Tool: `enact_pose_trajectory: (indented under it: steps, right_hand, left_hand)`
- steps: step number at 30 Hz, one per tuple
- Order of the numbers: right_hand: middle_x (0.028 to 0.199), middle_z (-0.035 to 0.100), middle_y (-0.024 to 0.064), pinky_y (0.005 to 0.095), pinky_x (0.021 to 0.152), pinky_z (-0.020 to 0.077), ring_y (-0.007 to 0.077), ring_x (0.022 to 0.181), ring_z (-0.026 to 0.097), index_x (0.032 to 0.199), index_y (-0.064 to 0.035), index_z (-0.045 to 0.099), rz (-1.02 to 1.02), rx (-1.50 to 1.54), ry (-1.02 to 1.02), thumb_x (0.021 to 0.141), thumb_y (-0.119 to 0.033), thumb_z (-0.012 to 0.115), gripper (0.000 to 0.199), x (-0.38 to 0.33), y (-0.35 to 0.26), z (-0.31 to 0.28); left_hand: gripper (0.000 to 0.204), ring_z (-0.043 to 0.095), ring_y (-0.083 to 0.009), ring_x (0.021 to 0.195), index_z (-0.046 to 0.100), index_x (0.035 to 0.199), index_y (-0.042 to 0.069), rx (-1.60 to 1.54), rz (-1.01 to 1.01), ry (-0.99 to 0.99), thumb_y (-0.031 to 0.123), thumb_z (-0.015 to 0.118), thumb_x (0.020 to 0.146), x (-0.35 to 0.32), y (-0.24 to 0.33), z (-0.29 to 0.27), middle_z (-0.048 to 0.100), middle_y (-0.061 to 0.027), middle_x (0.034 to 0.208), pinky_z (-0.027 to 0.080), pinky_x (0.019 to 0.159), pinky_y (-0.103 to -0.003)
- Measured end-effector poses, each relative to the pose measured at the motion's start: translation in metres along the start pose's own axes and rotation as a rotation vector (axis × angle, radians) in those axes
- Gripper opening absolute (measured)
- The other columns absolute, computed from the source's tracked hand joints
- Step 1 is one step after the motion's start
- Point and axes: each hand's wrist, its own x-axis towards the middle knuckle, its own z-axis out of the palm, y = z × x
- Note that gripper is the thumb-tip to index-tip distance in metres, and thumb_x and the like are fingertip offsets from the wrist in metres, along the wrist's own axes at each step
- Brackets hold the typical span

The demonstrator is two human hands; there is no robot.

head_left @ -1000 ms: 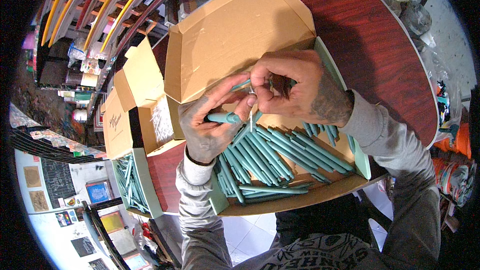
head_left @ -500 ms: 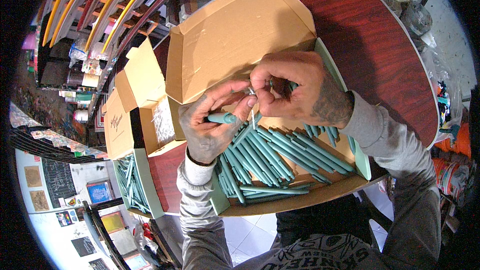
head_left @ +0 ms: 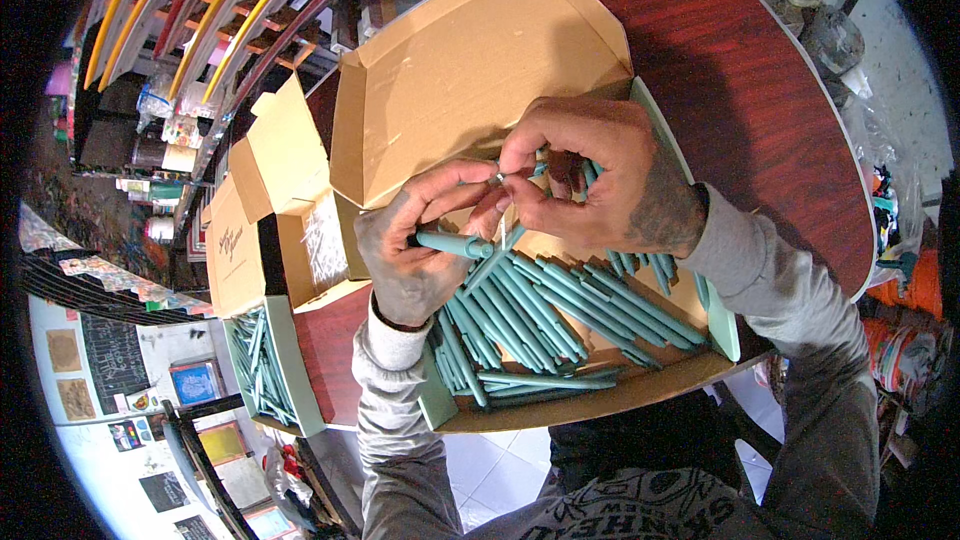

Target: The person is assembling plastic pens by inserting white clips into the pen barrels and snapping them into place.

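Note:
Over an open cardboard box full of teal pen barrels, my two hands meet fingertip to fingertip. My left hand is closed around a teal pen barrel; its thumb and fingertips also reach a thin white stick, perhaps a refill, pointing down. My right hand pinches a tiny silvery piece between thumb and forefinger, against the left fingertips. More teal parts show inside the curled right fingers, partly hidden. What exactly the silvery piece is, I cannot make out.
Behind my hands stands the box's raised lid. To the left are a smaller open carton holding thin white pieces and a green-sided box of teal parts. The dark red table curves rightward. A rack with yellow-edged frames rises at upper left.
The pen barrel in my left hand has tilted slightly, its end lower and further right. My right fingers have shifted a little, showing more teal parts inside them.

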Motion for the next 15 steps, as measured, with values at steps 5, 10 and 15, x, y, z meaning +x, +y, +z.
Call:
enact_pose_trajectory:
  steps: [5,10,15]
  right_hand:
    - [0.075,0.06,0.0009,0.0216,0.052,0.044,0.0054,0.06,0.056,0.086,-0.0045,0.062,-0.018,0.008,-0.015,0.073,-0.001,0.071,0.016,-0.0006,0.0035,-0.0006]
    - [0.076,0.061,0.0012,0.0225,0.053,0.0453,0.0072,0.062,0.058,0.086,-0.0047,0.061,0.089,0.069,-0.098,0.075,-0.001,0.071,0.015,-0.0007,-0.0023,-0.0027]
    - [0.077,0.062,0.0018,0.0236,0.054,0.0466,0.0086,0.063,0.059,0.087,-0.005,0.061,0.026,0.04,-0.075,0.076,-0.002,0.07,0.014,-0.0002,-0.0003,-0.0014]
  left_hand:
    - [0.035,0.07,-0.0198,0.092,0.063,0.109,-0.004,0.012,-0.03,-0.009,-0.003,0.077,0.077,-0.0008,0.0008,0.0002,0.07,-0.0118,0.103,0.057,0.08,-0.027]
    - [0.035,0.07,-0.0178,0.089,0.063,0.11,-0.003,-0.013,0.008,-0.003,-0.003,0.077,0.078,0.0008,0.0009,-0.0003,0.071,-0.0121,0.102,0.056,0.076,-0.025]
    - [0.032,0.07,-0.0161,0.09,0.064,0.108,-0.003,-0.1,-0.085,0.023,-0.003,0.077,0.079,0.0004,0.0048,0.001,0.072,-0.0127,0.097,0.055,0.077,-0.025]
